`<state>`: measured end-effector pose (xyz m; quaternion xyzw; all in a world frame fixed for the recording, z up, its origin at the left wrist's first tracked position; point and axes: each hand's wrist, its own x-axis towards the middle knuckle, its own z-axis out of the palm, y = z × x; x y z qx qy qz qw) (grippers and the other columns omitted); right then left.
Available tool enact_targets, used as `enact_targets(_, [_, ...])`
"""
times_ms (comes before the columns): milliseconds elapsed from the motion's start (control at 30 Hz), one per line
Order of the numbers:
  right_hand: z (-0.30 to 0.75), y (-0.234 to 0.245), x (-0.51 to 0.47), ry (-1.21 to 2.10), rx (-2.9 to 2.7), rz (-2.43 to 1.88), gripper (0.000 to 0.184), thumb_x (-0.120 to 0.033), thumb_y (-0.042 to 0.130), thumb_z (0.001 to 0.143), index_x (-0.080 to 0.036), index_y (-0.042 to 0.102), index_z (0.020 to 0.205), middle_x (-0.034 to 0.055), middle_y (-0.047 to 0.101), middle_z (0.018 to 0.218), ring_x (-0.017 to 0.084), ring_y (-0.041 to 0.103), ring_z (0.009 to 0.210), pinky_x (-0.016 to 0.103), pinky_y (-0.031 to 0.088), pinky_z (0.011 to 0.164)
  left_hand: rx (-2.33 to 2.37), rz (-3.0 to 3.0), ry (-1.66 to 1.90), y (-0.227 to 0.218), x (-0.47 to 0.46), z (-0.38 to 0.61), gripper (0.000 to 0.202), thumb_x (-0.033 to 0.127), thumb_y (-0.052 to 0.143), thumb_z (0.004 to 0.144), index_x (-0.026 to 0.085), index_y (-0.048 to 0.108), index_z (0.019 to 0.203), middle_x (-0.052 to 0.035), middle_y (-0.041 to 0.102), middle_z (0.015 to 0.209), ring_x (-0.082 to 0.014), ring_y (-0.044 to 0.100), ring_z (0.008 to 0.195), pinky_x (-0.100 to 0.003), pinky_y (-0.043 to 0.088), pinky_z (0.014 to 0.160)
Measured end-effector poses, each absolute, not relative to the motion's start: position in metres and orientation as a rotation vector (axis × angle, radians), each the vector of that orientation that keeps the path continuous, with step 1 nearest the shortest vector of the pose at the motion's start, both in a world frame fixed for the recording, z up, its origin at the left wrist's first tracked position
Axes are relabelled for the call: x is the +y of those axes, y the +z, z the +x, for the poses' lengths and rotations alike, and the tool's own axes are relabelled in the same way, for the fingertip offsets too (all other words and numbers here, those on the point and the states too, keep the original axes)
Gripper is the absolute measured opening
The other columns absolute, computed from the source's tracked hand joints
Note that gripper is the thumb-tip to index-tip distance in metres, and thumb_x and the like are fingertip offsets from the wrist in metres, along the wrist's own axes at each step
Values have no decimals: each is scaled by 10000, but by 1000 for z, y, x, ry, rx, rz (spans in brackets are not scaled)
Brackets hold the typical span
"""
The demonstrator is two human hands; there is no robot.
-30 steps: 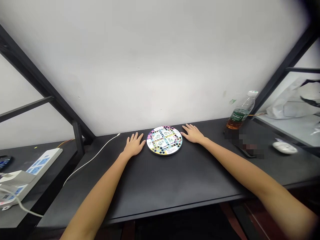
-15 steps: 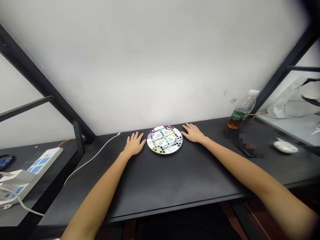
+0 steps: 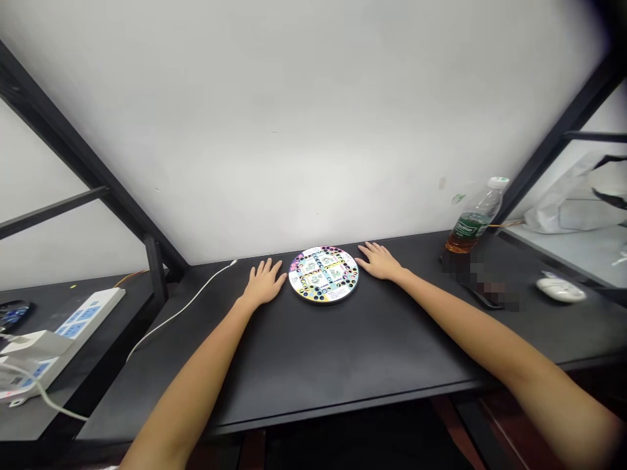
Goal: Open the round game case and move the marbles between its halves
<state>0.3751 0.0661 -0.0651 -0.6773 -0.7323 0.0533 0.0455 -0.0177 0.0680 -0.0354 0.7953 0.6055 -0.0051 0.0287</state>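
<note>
A round, flat, colourful disc [image 3: 323, 274], printed like a board game with rows of dark dots, lies on the black desk [image 3: 337, 359] towards the wall. Just left of it, my left hand [image 3: 263, 282] rests palm down with its fingers spread, close to the disc's edge. My right hand [image 3: 378, 261] lies flat on the opposite side, fingers apart and thumb near the rim. Neither hand holds anything.
To the right stand a bottle [image 3: 473, 219] with amber liquid, a partly blurred dark object [image 3: 482, 297] and a white computer mouse [image 3: 560, 287]. A white cable [image 3: 181, 310] crosses the desk's left side; beyond it is a power strip [image 3: 83, 323]. A pale wall [image 3: 313, 130] closes the back.
</note>
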Motion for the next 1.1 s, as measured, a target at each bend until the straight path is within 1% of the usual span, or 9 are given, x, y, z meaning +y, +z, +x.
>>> enact_targets(700, [374, -63, 64, 161, -2235, -2055, 830, -706, 195, 968, -168, 334, 1585, 138, 256, 1652, 326, 203, 1521, 477, 183, 1220, 1863, 2437, -31, -28, 63, -15, 656, 559, 249, 1014, 234, 299, 1581, -134, 215, 1662, -340, 173, 1532, -559, 169, 1210])
enact_targets(933, [374, -63, 64, 164, -2234, -2068, 833, -708, 192, 963, -175, 322, 1590, 126, 239, 1659, 330, 198, 1522, 476, 176, 1222, 1865, 2436, -21, -30, 65, -16, 656, 567, 246, 1011, 243, 305, 1579, -126, 209, 1665, -339, 172, 1533, -558, 176, 1209])
enact_targets(1100, [374, -64, 64, 157, -2233, -2065, 832, -705, 199, 965, -168, 336, 1585, 136, 252, 1653, 335, 205, 1519, 479, 180, 1220, 1862, 2438, -13, -32, 66, -17, 661, 574, 242, 1010, 243, 304, 1579, -126, 211, 1664, -339, 171, 1533, -562, 170, 1210])
